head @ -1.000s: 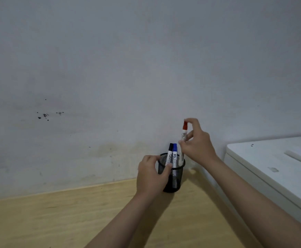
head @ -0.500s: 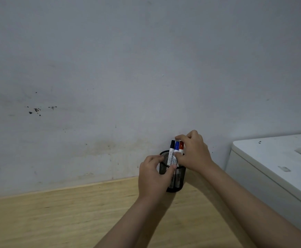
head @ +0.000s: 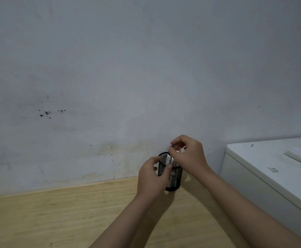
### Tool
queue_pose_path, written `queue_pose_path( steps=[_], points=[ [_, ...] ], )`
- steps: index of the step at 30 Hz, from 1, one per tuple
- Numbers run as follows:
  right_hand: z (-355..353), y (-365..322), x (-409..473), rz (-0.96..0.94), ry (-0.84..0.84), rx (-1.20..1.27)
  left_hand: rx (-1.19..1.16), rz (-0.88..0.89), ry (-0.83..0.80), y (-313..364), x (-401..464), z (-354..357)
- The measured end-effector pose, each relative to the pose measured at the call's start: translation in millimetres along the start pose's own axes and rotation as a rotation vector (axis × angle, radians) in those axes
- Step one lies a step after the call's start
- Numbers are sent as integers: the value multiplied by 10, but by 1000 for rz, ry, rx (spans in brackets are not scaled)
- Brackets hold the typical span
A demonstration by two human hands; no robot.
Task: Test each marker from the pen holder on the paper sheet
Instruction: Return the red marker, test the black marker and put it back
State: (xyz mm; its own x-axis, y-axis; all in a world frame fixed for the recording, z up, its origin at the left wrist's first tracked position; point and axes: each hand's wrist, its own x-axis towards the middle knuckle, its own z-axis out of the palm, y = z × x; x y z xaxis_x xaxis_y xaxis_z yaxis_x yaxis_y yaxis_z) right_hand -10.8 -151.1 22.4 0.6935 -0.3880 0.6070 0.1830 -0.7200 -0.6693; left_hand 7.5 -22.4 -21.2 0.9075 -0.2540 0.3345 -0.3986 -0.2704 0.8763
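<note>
Hands at the pen holder, picking among the markers

Just right of centre in the lower half of the frame, a black mesh pen holder [head: 173, 178] stands upright on the wooden surface [head: 56, 212], close against the pale wall [head: 146, 68]. The left hand [head: 152, 178] is wrapped around its near side, steadying it. The right hand [head: 189, 155] hovers over the rim with fingers pinched around the tops of the markers [head: 169, 161]; which marker it has hold of cannot be told. White barrels with dark print show through the mesh, their caps mostly hidden by the fingers. No paper sheet is in view, so this looks like the selecting step. The next move likely calls for a straight upward pull while the cup stays braced, then finding the sheet. A white cabinet [head: 271, 167] sits at the right edge.
</note>
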Motion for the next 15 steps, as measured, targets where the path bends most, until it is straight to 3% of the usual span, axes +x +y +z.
queue_pose_path(
  steps=[3, 6, 10, 15],
  points=[
    [-149, -255, -181, -154, 86, 76, -345, -177, -33, 217, -127, -188],
    [-318, -581, -508, -300, 81, 168, -724, -348, -169, 426, -248, -425],
    [-423, -858, -1001, -341, 0, 301, -878, -415, -221, 624, -538, -724],
    [-441, -1061, -1458, -158, -101, 542, -873, -424, -183, 639, -980, -1045]
  ],
)
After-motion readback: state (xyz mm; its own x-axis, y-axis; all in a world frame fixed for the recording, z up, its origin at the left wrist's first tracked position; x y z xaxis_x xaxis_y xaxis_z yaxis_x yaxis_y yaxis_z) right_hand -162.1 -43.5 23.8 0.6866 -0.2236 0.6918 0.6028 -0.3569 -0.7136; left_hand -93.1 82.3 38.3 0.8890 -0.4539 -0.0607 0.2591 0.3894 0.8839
